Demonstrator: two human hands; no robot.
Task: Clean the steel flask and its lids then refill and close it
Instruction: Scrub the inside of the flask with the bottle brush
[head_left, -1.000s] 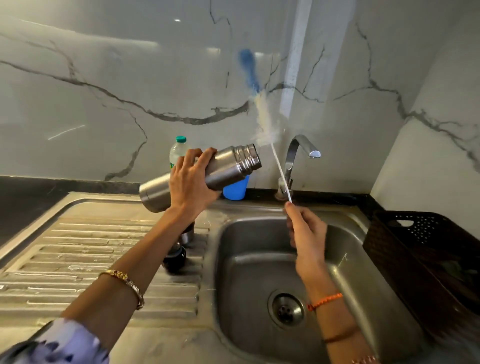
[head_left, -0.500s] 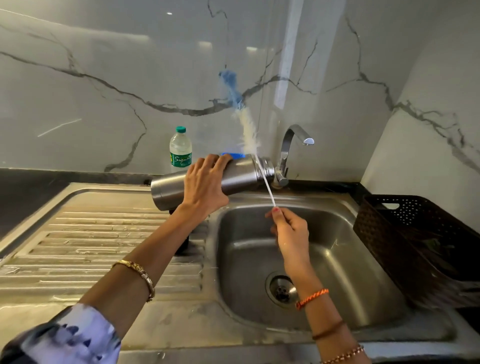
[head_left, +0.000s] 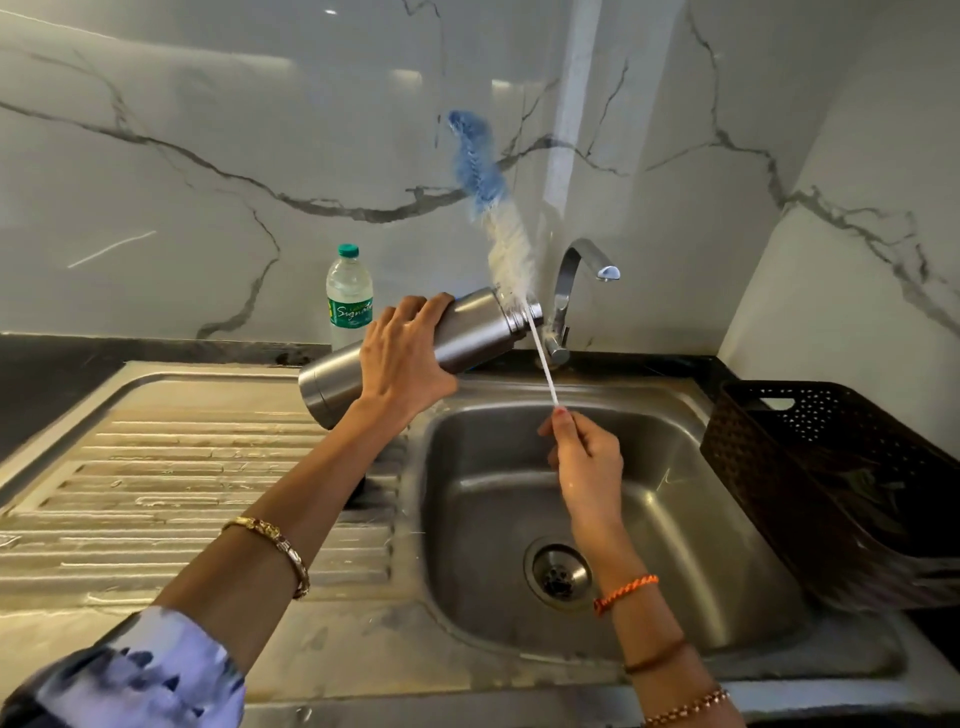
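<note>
Left hand (head_left: 402, 358) grips one flask (head_left: 467, 332); right hand (head_left: 584, 457) pinches one brush (head_left: 511, 244)

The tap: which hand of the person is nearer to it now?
Neither clearly. The left hand grips the steel flask left of the tap. The right hand pinches the bottle brush handle below it, above the sink.

Left hand (head_left: 402, 358) raised, fingers curled around the flask (head_left: 467, 332), right hand (head_left: 584, 457) lower, pinching the brush handle (head_left: 543, 364).
</note>
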